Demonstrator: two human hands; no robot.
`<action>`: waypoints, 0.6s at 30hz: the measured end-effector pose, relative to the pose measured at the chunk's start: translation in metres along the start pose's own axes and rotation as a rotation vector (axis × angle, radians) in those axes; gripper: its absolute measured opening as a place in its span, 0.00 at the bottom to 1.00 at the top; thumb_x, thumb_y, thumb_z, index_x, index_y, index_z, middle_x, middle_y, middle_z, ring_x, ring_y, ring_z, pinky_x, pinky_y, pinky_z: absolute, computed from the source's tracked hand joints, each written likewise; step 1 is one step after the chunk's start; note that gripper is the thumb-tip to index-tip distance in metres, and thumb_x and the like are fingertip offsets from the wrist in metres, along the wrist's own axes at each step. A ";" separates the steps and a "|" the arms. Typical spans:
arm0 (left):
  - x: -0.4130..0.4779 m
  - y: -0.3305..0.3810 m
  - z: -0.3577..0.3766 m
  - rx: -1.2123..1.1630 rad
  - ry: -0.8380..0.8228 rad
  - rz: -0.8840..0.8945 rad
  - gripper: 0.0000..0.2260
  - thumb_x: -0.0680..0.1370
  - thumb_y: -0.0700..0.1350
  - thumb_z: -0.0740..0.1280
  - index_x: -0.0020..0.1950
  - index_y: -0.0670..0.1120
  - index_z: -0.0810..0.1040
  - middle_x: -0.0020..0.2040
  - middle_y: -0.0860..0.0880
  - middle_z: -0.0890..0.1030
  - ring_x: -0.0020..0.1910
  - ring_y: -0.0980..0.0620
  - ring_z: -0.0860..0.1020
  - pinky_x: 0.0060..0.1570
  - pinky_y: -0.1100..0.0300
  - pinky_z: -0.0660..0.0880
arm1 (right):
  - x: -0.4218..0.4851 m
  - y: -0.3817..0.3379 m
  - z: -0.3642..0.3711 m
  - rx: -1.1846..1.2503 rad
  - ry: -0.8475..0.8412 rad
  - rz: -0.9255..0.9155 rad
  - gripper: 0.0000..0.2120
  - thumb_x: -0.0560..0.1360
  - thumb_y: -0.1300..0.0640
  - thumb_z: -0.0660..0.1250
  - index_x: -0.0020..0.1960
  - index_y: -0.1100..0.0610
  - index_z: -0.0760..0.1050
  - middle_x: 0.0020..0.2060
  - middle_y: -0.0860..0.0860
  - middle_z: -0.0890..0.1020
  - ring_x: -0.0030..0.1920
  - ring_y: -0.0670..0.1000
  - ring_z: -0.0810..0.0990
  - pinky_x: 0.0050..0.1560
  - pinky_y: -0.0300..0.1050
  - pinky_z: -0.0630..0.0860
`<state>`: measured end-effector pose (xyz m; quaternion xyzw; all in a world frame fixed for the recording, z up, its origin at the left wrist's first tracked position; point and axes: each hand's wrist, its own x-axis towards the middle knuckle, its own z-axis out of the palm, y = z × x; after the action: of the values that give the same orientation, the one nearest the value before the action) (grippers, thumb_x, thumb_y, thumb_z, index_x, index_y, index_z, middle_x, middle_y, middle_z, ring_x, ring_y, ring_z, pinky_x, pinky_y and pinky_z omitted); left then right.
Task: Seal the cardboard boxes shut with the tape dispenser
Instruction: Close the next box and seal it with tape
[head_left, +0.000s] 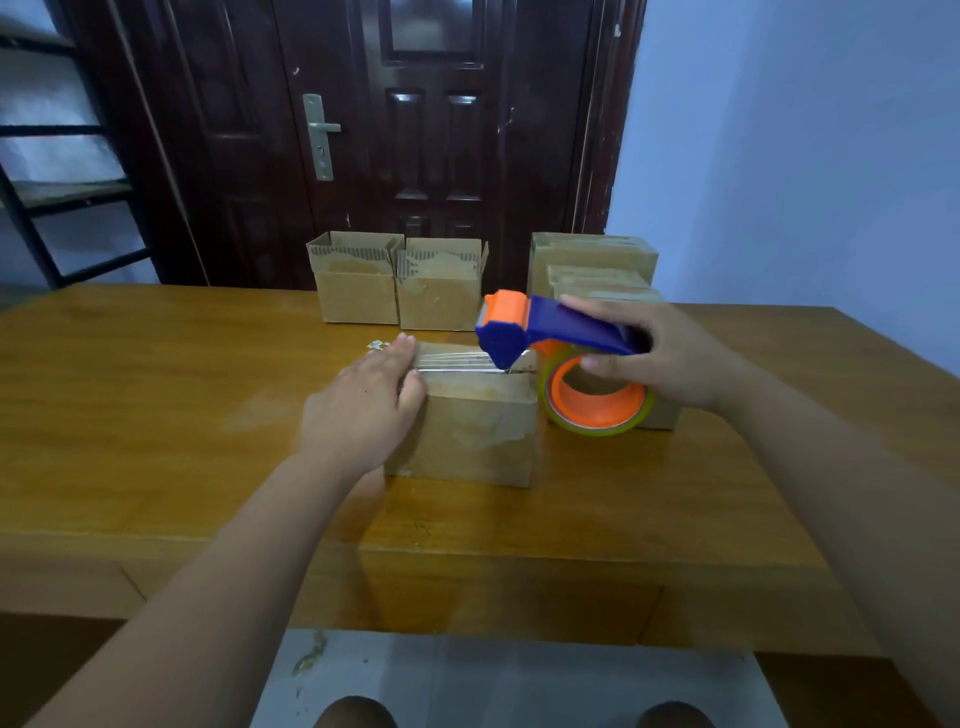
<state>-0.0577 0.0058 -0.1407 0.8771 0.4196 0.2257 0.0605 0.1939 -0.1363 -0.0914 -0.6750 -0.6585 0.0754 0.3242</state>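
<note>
Far left, beyond the tabletop (156, 415): a dark metal rack (62, 192) stands against the wall.

Left forearm reaches forward and slightly rightward from the lower left corner. Left hand (363, 405) lies flat over the left end of the near cardboard box (472, 431) – fingers straight and together on the top face, thumb along the near top edge, nothing clasped.

The box stands at mid-tabletop, flaps down. A strip of clear tape (457, 361) runs along its top seam from the left fingertips to the dispenser head.

Behind it, near the far edge: two open boxes (358, 280) side by side, touching, flaps up.

Tape dispenser (545, 332) – blue body, orange head – is tilted, head down on the box top near its right end; its tape roll (597, 400) hangs just off the box's right side.

Right arm enters from the lower right. Right hand (665, 358) is curled round the blue handle, thumb at the roll's core.

Far right: a stack of closed boxes (592, 260), partly hidden behind the dispenser and hand.
</note>
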 end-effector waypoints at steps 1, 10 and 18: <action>0.000 0.001 0.000 -0.002 0.000 -0.001 0.22 0.82 0.53 0.47 0.77 0.56 0.56 0.76 0.58 0.59 0.74 0.53 0.60 0.63 0.50 0.68 | -0.005 0.002 0.003 0.019 0.004 0.010 0.28 0.68 0.34 0.66 0.67 0.30 0.65 0.63 0.46 0.76 0.62 0.51 0.74 0.64 0.57 0.70; 0.001 -0.003 0.001 0.019 -0.006 0.035 0.21 0.83 0.53 0.47 0.77 0.56 0.56 0.76 0.58 0.59 0.74 0.53 0.59 0.64 0.49 0.67 | -0.019 0.015 0.026 0.191 0.045 0.029 0.28 0.71 0.43 0.68 0.69 0.34 0.65 0.67 0.41 0.72 0.64 0.45 0.72 0.65 0.44 0.70; 0.002 0.015 -0.004 0.304 -0.008 0.230 0.28 0.80 0.58 0.41 0.76 0.49 0.61 0.76 0.51 0.62 0.76 0.51 0.54 0.74 0.53 0.50 | -0.031 0.021 0.049 0.292 0.088 0.070 0.28 0.73 0.45 0.64 0.71 0.34 0.60 0.67 0.35 0.68 0.65 0.37 0.69 0.59 0.35 0.68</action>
<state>-0.0478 -0.0031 -0.1318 0.9192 0.3457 0.1616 -0.0971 0.1814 -0.1466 -0.1507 -0.6456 -0.6018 0.1518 0.4449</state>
